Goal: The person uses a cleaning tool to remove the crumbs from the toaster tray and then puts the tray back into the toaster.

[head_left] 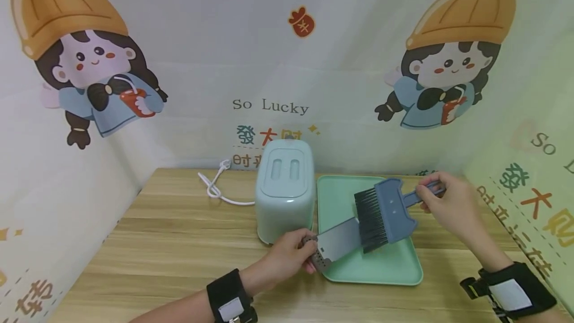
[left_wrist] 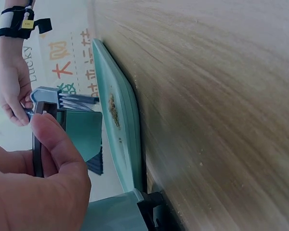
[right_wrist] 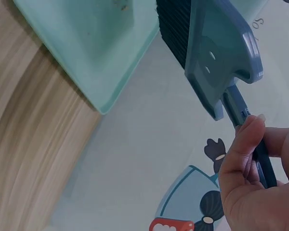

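Observation:
My left hand [head_left: 289, 253] pinches the dark end of a flat metal crumb tray [head_left: 338, 241], which tilts over the green tray [head_left: 372, 275]. A blue brush [head_left: 394, 211] with dark bristles is in my right hand [head_left: 453, 206], gripped by its handle. In the head view the bristles overlap the far end of the crumb tray. Brown crumbs [left_wrist: 113, 111] lie on the green tray in the left wrist view. Right behind my left hand stands a pale green toaster [head_left: 287, 198]; its lid covers the top.
A white power cord [head_left: 230, 201] with its plug lies looped left of the toaster, near the table's back edge. Printed cloth [head_left: 197, 64] hangs behind and beside the wooden table [head_left: 179, 243]. A few specks dot the wood in the left wrist view.

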Demonstrator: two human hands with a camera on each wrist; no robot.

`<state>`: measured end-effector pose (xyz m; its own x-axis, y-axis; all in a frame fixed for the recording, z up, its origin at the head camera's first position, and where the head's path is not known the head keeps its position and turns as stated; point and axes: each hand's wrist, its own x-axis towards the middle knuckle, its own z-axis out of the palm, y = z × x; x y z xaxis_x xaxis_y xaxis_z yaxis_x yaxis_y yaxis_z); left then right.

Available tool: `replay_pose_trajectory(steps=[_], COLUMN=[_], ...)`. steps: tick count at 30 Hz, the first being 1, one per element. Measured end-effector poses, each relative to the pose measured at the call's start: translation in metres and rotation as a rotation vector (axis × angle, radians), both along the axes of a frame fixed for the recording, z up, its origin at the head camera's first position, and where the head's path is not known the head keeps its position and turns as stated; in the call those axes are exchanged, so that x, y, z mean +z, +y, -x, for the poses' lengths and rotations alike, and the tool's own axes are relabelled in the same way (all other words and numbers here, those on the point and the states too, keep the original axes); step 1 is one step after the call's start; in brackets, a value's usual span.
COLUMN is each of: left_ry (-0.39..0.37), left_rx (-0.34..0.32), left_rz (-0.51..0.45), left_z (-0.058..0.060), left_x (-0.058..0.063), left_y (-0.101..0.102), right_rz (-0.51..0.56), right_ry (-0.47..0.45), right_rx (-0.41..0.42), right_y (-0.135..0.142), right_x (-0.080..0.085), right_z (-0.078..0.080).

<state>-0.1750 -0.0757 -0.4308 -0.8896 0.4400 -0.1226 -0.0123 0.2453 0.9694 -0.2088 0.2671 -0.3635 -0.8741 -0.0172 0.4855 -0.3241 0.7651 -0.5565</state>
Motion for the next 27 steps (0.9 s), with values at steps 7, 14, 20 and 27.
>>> replay_pose_trajectory(steps=[7, 14, 20, 27], left_ry=[-0.018, -0.015, -0.01, 0.015], left_rx=[0.002, 0.002, 0.005, 0.009], left_rz=[-0.002, 0.008, 0.023, 0.025], left_z=[0.0, -0.001, -0.002, 0.001], left_x=[0.002, 0.005, 0.006, 0.0], left_y=[-0.002, 0.0, 0.0, -0.001], right_rz=[0.04, 0.027, 0.039, 0.016], right_ry=[-0.07, -0.182, -0.124, -0.054], right_rx=[-0.003, -0.053, -0.087, -0.049], right_y=[0.013, 0.027, 0.02, 0.001], right_x=[-0.01, -0.003, 0.006, 0.0], right_z=[-0.011, -0.021, -0.015, -0.002])
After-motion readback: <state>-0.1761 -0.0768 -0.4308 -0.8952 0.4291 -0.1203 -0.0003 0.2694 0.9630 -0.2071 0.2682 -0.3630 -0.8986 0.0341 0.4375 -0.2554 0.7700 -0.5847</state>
